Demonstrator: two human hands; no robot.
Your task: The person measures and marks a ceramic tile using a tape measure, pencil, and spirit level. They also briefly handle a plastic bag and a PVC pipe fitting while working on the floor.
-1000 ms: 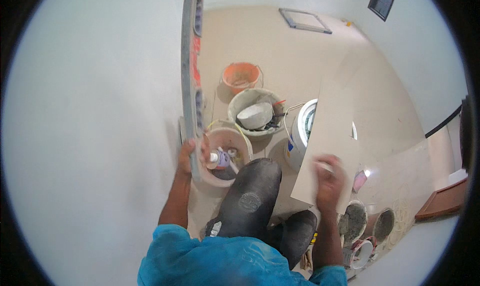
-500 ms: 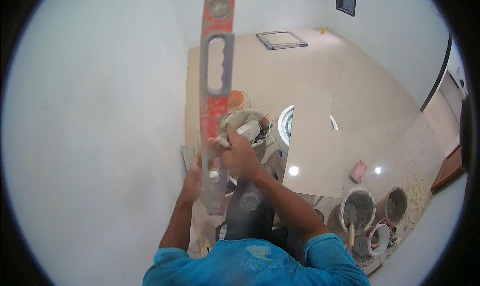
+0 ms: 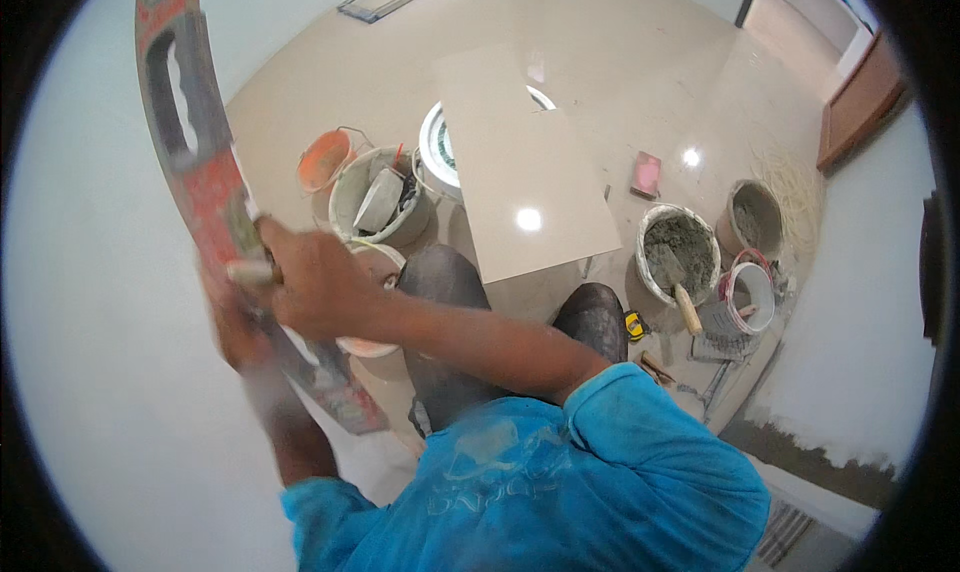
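Head view: the person's right hand is closed around the long red spirit level, at about the middle of the tool, left of centre in the frame. The left hand sits just below and behind it, against the back of the level. It is blurred, and I cannot tell whether its fingers are closed or merely pressing.

Change noted: a second ago the right hand was low at the right, on the edge of the large beige tile, with only the left hand at the level. Half a second ago the right hand had crossed over to the tool. Now both hands are on the level, and it runs from the upper left of the frame down to lower centre-left, tilted, held against the pale wall as far as the frame shows. In my judgement the work has passed from handling the tile to setting the level on the wall.

The tile lies unattended at upper centre. An orange bucket and a grey bucket holding tools stand just beside it. At the right, a mortar bucket holds a trowel.
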